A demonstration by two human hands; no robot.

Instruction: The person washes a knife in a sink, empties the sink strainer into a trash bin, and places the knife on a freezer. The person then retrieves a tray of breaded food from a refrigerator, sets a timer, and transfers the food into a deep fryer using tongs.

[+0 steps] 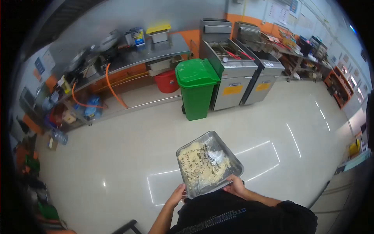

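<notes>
Head view, left hand (179, 194): gripping the near left corner of the metal tray (238, 162).
Right hand (235, 186): gripping the near right edge, thumb by the rim.
Tray: held on the person's side of the green bin (198, 91), probably stiff, moderately heavy, slippery if greasy.
Contents: pale crumbly food (191, 160) under clear, marked plastic (214, 156); likely soft, apt to slide when tipped.
Best hold: opposite rims, kept level.
Beyond: fryers (230, 89) beside the green bin.

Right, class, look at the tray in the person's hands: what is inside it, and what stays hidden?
The tray holds pale, crumbly stuff under what looks like clear plastic with black writing. The tray's bottom beneath is covered.
</notes>
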